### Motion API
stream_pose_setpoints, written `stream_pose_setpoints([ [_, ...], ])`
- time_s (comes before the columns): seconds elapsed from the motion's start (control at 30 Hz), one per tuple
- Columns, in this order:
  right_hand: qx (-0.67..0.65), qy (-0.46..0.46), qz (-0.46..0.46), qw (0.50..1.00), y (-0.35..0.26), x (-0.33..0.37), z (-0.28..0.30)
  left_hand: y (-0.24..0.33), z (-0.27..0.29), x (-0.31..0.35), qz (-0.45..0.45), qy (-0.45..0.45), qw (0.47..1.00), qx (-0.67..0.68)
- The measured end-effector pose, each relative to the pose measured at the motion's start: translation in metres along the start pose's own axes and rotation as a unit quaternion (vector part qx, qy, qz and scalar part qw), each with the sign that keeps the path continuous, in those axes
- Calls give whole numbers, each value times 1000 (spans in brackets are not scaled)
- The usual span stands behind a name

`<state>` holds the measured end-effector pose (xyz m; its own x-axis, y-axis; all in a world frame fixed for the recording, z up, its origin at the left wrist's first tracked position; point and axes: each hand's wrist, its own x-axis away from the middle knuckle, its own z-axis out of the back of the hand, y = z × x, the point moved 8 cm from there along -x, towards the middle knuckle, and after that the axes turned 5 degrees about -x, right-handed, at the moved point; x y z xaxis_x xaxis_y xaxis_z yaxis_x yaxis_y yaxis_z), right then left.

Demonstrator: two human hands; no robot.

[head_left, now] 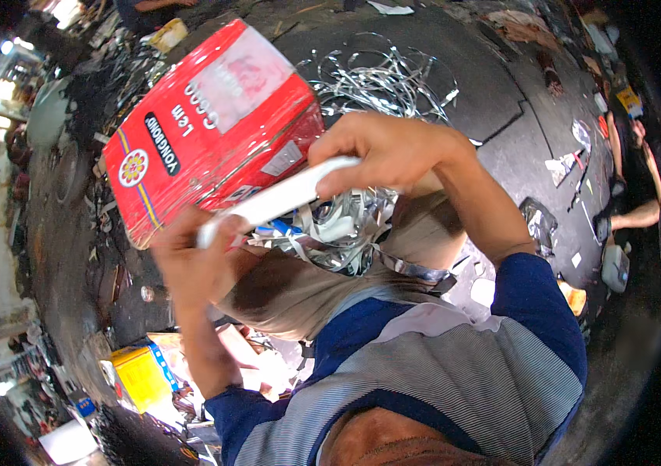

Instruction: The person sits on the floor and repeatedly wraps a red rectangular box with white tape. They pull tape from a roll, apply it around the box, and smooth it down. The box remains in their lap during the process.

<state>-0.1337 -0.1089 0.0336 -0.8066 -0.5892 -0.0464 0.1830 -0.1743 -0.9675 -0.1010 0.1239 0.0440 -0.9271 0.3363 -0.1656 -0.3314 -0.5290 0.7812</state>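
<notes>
A stiff white strip with rounded ends slants up to the right in front of me, held between both hands. My left hand is closed on its lower left end, with the thumb on top. At the upper right end, my right hand pinches it between thumb and curled fingers. Right behind the strip stands a large red box with a shiny, wrapped surface. Loose silver strips lie in a tangle beneath my hands, between my legs. I cannot tell exactly what the white strip is part of.
Thin silvery ribbons are heaped beyond the red box on the dark floor. A yellow box sits at the lower left among scraps. At the far right, another person's arm shows near a pale container.
</notes>
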Motion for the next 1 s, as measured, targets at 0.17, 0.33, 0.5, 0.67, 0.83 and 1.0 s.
stream_pose_setpoints([
  [0.17, -16, 44, -31, 998, -1, -35, 43, -27, 112, -32, -4, 45, 997, -70],
  [0.33, 158, 82, -14, 984, 6, -92, 94, -58, 154, -76, 6, 84, 963, -257],
  [0.5, 417, 139, 41, 897, -1, -128, 101, -37, 119, -105, -68, 246, 781, -570],
  [0.67, 421, 195, 34, 885, -4, -133, 99, -8, -18, -164, -196, 56, 975, -83],
  [0.83, 388, 298, 6, 872, -5, -110, 106, -2, -73, -178, -183, 62, 981, 5],
  [1.0, 454, 278, 72, 843, -11, -94, 102, -1, -75, -174, -194, 106, 975, 34],
])
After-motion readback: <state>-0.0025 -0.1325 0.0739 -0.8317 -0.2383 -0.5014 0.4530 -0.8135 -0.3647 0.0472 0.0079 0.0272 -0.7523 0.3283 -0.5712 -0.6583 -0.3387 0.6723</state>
